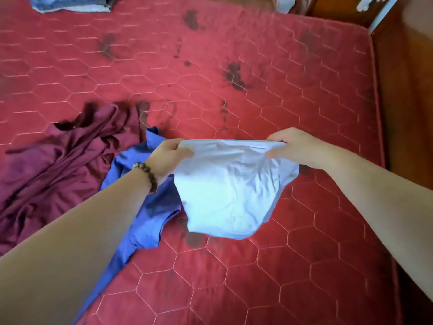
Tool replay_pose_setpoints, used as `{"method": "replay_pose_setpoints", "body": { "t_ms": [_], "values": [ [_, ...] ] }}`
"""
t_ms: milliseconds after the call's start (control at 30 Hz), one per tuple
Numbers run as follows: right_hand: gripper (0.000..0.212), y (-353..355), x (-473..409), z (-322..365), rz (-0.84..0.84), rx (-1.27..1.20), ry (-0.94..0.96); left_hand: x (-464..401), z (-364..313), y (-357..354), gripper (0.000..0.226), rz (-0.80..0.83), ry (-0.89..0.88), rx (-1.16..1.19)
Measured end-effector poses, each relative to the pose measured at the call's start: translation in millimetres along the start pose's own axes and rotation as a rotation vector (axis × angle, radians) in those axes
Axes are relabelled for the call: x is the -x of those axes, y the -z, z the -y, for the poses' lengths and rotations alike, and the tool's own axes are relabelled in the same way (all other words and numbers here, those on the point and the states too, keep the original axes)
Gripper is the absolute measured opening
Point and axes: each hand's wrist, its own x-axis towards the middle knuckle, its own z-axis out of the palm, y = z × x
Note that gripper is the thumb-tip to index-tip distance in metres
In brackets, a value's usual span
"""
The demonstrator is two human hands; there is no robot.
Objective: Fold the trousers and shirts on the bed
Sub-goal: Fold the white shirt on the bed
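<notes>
Both arms are out over the red quilted mattress of the bed [269,95], and between them hangs a pale blue, soft cotton garment [230,186], already doubled over. Its top edge runs straight across from left to right, stretched taut, and that is its long axis; the rest drops toward the camera in a rounded, creased sag, clear of the mattress. The left hand [167,156] pinches the left corner, thumb on the near face and fingers curled behind, a brown wooden bead bracelet [146,174] on its wrist. The right hand [293,146] grips the right corner the same way, knuckles up, thumb pressed along the near side. Both forearms reach forward and angle inward, level with each other. Under the left forearm lies a royal blue cotton shirt [150,207], spread lengthwise toward the camera. Left of it sits a crumpled maroon garment [58,165]. Far up at the top left edge rests a folded light blue denim piece [70,3].
</notes>
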Motion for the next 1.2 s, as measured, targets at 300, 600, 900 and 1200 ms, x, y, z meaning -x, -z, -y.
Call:
{"method": "replay_pose_setpoints", "body": {
  "t_ms": [300,600,900,1200],
  "values": [
    [0.041,-34,-64,-102,-0.282,-0.248,-0.414,-94,69,-58,0.043,-0.173,0.158,-0.152],
    [0.077,-114,-67,-169,-0.562,-0.120,-0.622,-110,137,-81,0.045,-0.175,0.187,-0.535],
    [0.039,-118,-90,-149,-0.785,-0.376,-0.511,-115,143,-86,0.032,-0.188,0.169,-0.551],
    [0.031,-113,-107,-159,-0.642,-0.534,-0.577,-115,120,-92,0.050,-0.281,-0.322,-0.915]
  ]
}}
